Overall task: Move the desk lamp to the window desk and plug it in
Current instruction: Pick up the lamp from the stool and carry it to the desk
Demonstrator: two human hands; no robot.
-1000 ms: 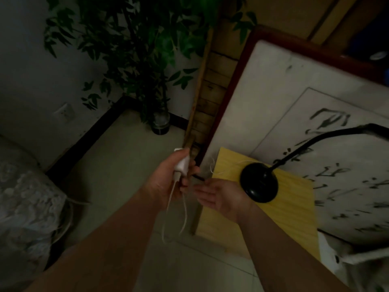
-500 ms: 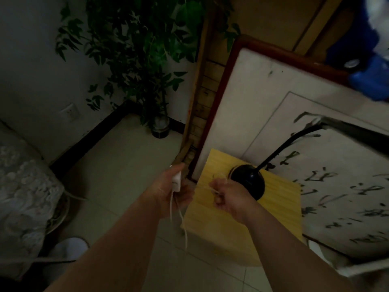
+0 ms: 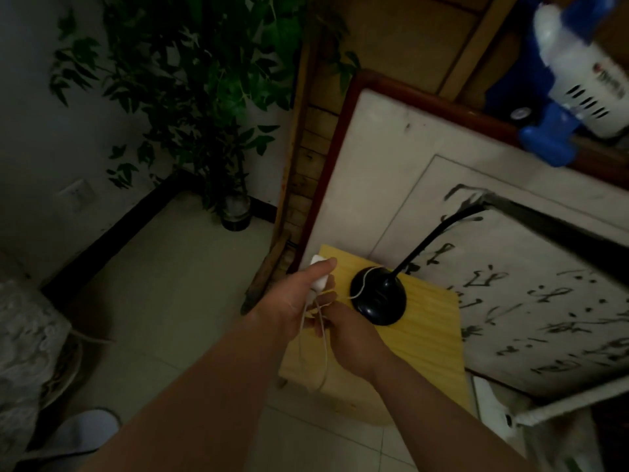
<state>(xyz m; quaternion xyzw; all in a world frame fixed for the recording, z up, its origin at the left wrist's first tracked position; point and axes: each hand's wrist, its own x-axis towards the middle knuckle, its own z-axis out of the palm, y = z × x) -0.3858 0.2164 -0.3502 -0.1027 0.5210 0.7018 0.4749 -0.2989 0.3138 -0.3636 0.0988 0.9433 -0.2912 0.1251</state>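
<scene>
**Mei:** Head view shows the desk lamp point(image 3: 377, 296) standing on a small yellow wooden stool point(image 3: 425, 338), its black round base upright and its thin neck arching up to the right across a framed calligraphy panel point(image 3: 476, 233) that leans behind it.

**Tao:** And the hands?

**Mei:** The left hand point(image 3: 292, 299) grips the white plug point(image 3: 320, 279), thumb laid along its top. The right hand point(image 3: 347, 335) sits just beside it, fingers curled around the thin white cord point(image 3: 323, 349), which loops below both hands. It is dim, so I cannot tell exactly how many loops it holds.

**Tao:** So what is the step in hand?

**Mei:** Gathering the cord, I judge, before lifting the lamp. Doing it well means coiling loosely, keeping hold of the plug, and leaving slack in the run of cord draped over the base, so that nothing tugs the lamp off the stool.

**Tao:** Any hazards?

**Mei:** The stool top is small and the lamp looks top-heavy. A wall socket point(image 3: 76, 195) shows low on the left wall, near a potted plant point(image 3: 190, 97); whether it serves the window desk I cannot say.
</scene>
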